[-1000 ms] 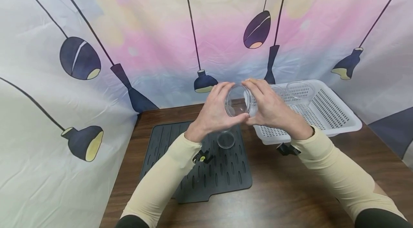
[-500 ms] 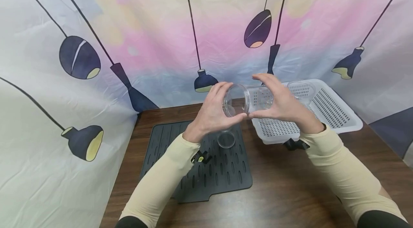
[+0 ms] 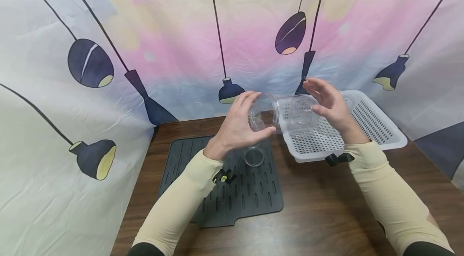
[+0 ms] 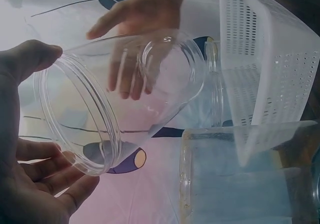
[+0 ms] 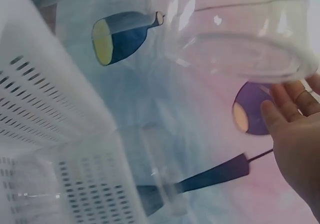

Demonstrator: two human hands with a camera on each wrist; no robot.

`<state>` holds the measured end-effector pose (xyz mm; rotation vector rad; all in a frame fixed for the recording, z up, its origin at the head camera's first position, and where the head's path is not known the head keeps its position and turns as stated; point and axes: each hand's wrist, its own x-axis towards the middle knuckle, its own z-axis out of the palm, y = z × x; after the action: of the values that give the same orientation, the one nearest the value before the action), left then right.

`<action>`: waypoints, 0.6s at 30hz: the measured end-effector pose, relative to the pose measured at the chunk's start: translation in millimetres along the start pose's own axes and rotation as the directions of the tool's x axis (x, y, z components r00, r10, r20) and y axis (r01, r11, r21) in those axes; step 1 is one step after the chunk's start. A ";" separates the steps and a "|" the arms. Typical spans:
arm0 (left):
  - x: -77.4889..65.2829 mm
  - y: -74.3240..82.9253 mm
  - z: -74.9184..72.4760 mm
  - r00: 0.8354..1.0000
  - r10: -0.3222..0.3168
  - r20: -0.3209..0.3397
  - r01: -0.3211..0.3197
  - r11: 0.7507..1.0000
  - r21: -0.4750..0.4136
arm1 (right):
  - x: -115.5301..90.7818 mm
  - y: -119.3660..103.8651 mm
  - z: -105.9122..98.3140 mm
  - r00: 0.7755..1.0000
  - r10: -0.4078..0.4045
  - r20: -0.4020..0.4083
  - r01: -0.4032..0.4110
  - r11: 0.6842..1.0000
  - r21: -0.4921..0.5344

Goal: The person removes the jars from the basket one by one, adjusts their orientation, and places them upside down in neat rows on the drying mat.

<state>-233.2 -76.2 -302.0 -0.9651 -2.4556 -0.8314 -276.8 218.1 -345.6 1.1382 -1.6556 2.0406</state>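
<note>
A clear, wide-mouthed jar (image 3: 295,115) is held sideways in the air by my left hand (image 3: 237,121). Its ringed mouth (image 4: 82,116) faces left, with the left thumb on one side of the rim and the fingers on the other. My right hand (image 3: 331,105) is at the jar's base end, fingers loosely bent and not wrapped round it. In the right wrist view its fingertips (image 5: 280,104) lie right by the base edge. Through the clear wall, part of the right hand shows in the left wrist view.
A white perforated basket (image 3: 391,137) stands at the back right, with another clear container (image 3: 349,99) in it. Below my left hand, a dark grey ridged mat (image 3: 232,203) lies on the wooden table (image 3: 308,224), bearing a clear jar (image 3: 253,156). A printed curtain (image 3: 174,46) hangs behind.
My right hand has slid rightward from the jar's mouth along its side to the base, its fingers loosening. The left hand keeps its grip on the rim, nearly in place.
</note>
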 end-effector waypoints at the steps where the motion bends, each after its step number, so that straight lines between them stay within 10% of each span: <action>1: -0.2 0.0 -0.2 1.000 0.004 -0.001 -0.004 1.000 -0.003 | -1.2 2.8 -1.9 1.000 -0.008 -0.005 0.008 0.999 0.042; 12: -0.1 -2.5 -2.2 0.998 0.056 -0.041 -0.057 0.998 -0.027 | -10.1 25.7 -3.3 1.000 0.013 -0.022 -0.004 0.934 0.356; 18: -1.0 -3.0 -1.3 0.995 0.074 -0.061 -0.076 0.996 -0.040 | -15.4 30.0 -2.0 0.994 0.077 0.076 -0.106 0.826 0.553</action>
<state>-234.5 -79.3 -302.7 -1.0265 -2.3456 -0.8770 -287.0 214.6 -377.7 1.3035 -1.1666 2.6825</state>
